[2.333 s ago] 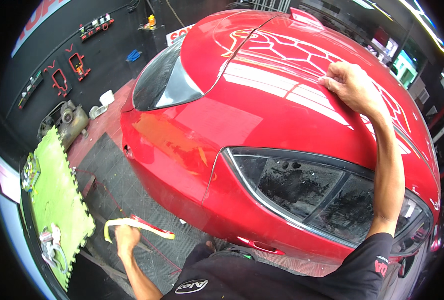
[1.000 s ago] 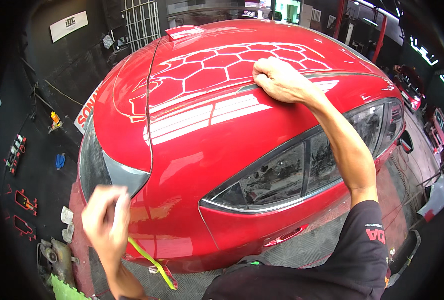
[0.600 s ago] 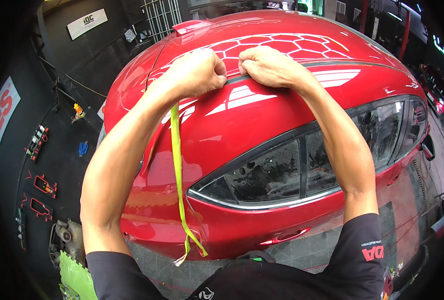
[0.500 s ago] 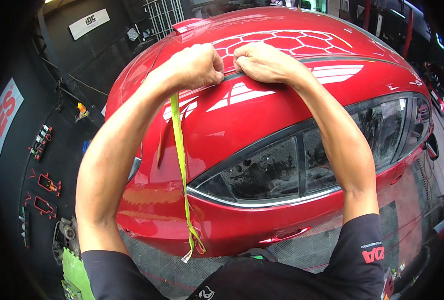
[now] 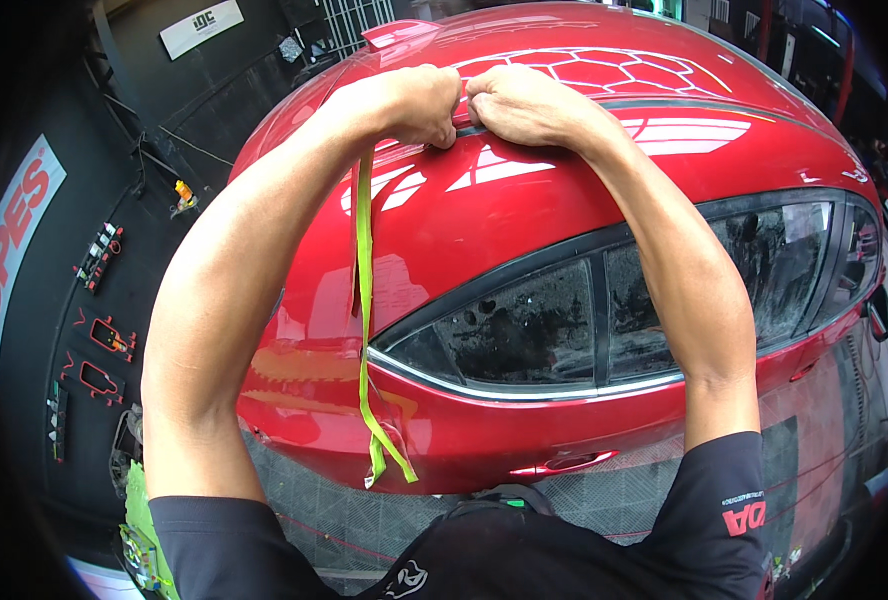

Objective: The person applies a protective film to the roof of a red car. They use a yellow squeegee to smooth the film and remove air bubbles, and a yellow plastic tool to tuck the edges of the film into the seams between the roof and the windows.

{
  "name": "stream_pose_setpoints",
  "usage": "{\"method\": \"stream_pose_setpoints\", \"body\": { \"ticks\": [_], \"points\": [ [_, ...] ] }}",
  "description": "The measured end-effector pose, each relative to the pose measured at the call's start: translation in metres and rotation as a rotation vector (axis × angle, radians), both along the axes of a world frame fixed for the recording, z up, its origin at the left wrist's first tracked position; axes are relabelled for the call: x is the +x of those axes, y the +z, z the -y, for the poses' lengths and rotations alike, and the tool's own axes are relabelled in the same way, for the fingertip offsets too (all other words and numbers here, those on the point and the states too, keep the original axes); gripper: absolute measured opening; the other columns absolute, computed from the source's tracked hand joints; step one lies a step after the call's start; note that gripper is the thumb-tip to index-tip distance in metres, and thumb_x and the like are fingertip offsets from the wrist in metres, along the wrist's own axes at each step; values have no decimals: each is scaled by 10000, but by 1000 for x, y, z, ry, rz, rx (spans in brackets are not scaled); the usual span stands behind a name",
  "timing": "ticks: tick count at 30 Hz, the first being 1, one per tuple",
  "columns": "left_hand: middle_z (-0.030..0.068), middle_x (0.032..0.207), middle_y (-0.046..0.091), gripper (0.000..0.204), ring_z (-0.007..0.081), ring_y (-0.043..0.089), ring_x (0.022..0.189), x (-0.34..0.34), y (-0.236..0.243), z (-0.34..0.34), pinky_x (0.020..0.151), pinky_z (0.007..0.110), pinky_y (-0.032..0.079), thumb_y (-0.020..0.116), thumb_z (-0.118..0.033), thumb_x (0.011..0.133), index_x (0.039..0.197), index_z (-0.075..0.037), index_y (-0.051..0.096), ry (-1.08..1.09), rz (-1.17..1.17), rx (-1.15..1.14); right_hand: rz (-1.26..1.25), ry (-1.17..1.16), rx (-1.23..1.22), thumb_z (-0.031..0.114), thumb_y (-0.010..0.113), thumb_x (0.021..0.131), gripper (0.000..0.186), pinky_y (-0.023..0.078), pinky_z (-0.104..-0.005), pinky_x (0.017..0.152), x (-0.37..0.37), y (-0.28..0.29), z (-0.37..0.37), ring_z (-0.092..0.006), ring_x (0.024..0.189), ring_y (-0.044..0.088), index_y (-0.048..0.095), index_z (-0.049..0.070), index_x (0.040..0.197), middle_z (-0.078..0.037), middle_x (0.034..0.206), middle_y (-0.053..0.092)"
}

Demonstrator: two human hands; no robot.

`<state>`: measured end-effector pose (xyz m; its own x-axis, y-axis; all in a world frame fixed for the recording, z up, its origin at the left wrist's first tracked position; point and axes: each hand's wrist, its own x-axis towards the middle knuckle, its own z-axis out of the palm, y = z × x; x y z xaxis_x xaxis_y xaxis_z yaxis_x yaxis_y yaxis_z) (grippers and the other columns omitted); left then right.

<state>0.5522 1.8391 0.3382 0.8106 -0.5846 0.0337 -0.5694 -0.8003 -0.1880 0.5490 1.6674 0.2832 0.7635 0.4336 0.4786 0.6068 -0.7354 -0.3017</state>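
Note:
Both hands are closed above the roof edge of a red car (image 5: 524,205), almost touching each other at the dark roof seam (image 5: 684,104). My left hand (image 5: 416,105) is curled with its fingertips down by the seam. My right hand (image 5: 522,106) is bent in at the wrist, its thumb and fingers pressed together. What either hand grips is hidden. A flat yellow-green strip (image 5: 365,240) hangs below my left wrist, down the car's side; its upper end is out of sight behind the wrist. Its lower end is folded and dangles near the rear side window (image 5: 519,330).
White hexagon reflections (image 5: 604,68) show on the roof. A door handle (image 5: 564,464) is low on the car's side, close to my body. Tools and red-edged holders (image 5: 104,340) hang on the dark wall at left. Grey tiled floor (image 5: 314,520) lies below.
My view has shifted slightly, with the car sitting higher in it. Both hands stay closed at the same stretch of seam. The hanging strip has swung and its loose lower end has spread apart.

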Motion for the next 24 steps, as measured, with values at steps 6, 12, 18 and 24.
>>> {"method": "stream_pose_setpoints", "body": {
  "ticks": [6,12,18,24],
  "points": [
    [243,733,694,197,304,702,714,1,-2,-2,705,426,559,707,-90,767,843,91,714,36,-20,-72,8,2,0,128,438,965,291,520,-451,734,1,-1,2,-288,701,634,679,-25,908,-186,768,666],
    [210,667,662,183,287,684,661,5,-6,-4,650,405,544,713,-90,752,785,88,689,104,-22,-163,40,20,-79,127,450,959,295,544,-452,777,-1,3,1,-306,758,677,696,-31,925,-206,809,694],
    [99,705,706,141,158,647,614,3,5,-11,579,334,531,689,-88,837,811,41,741,115,-176,-212,-14,-20,-7,150,472,951,311,559,-460,806,-8,4,-3,-337,834,716,724,-30,981,-243,891,724],
    [69,691,703,104,112,604,582,11,11,-8,536,292,493,699,-66,847,807,15,751,137,-247,-174,-7,-54,-45,166,460,953,328,558,-459,806,-8,4,1,-346,842,715,723,-22,1008,-241,908,725]
  ]
}}
